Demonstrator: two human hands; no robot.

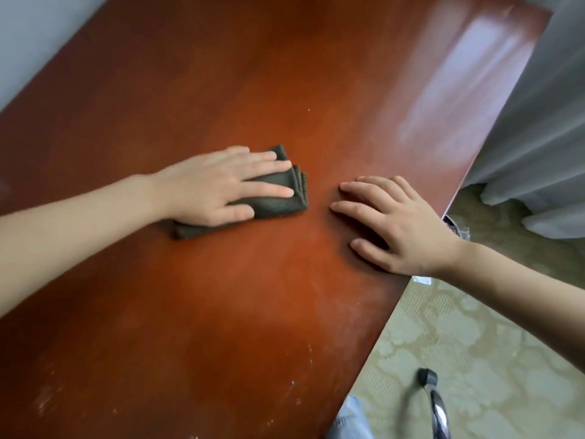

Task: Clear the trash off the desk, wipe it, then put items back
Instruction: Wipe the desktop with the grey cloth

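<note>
A folded dark grey cloth lies on the reddish-brown desk near its middle. My left hand presses flat on the cloth with straight fingers, covering its left part. My right hand rests on the bare desktop just right of the cloth, fingers spread and slightly bent, holding nothing. Pale specks and smudges mark the desk's near corner.
The desk's right edge runs diagonally; beyond it is a patterned beige floor. A chair leg with a dark caster stands near the bottom. A grey curtain hangs at the right. A clear container shows below the desk edge.
</note>
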